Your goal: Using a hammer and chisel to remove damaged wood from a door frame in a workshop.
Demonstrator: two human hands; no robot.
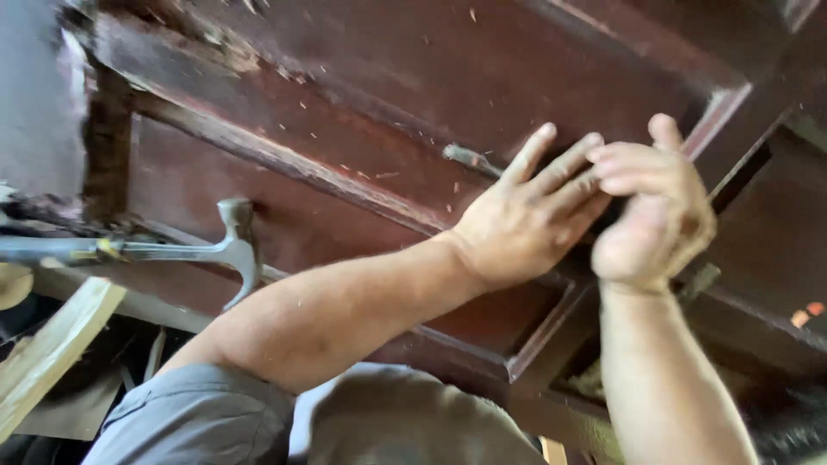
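Grey-sleeved left hand [525,220] lies flat, fingers spread, on dark red-brown panelled wooden door [362,95] at centre; right hand [655,211], loosely curled, holds nothing visible. Steel claw hammer [226,245] wedged at left may slip free.

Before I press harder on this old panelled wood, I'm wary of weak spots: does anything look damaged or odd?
Yes. The dark red-brown panelled wood is chipped and splintered along its upper-left edge, with pale flecks scattered over it. A claw hammer lies at the left. Both hands, left hand and right hand, press on the panel.
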